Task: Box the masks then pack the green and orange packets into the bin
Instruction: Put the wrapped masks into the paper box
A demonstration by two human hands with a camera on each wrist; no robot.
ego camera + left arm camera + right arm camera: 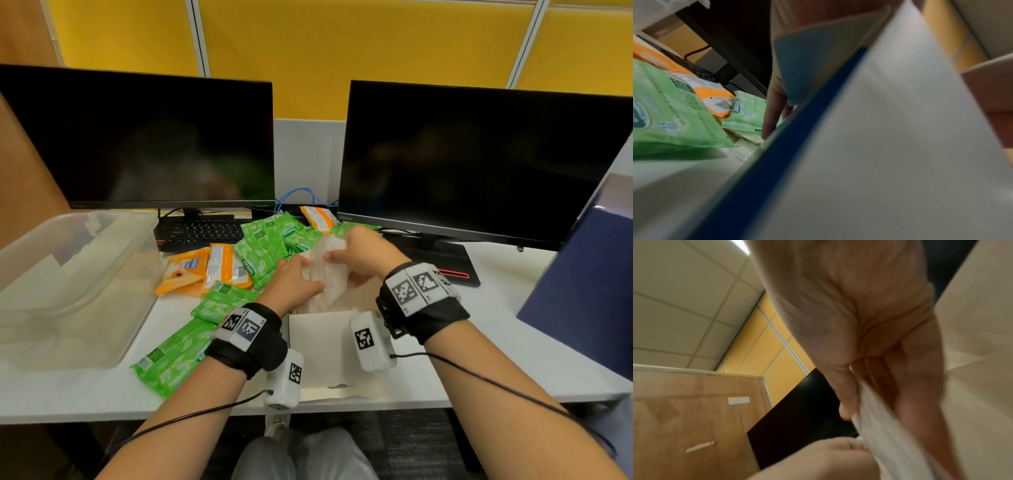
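Note:
A white bundle of masks [329,270] stands upright over the open white box [320,346] at the desk's front. My left hand [296,281] grips the bundle's left side and my right hand [359,253] grips its top right. In the right wrist view my thumb and fingers pinch the white masks [885,439]. The left wrist view is mostly filled by the box wall [879,146] with its blue edge. Several green packets [270,240] and orange packets [191,270] lie scattered left of and behind the box. The clear plastic bin [68,284] sits at the far left.
Two dark monitors [144,137] stand at the back with a keyboard [202,233] under the left one. A dark blue folder [589,294] leans at the right edge. A monitor foot [445,263] lies just behind my right wrist. Blue cables [301,197] trail between the monitors.

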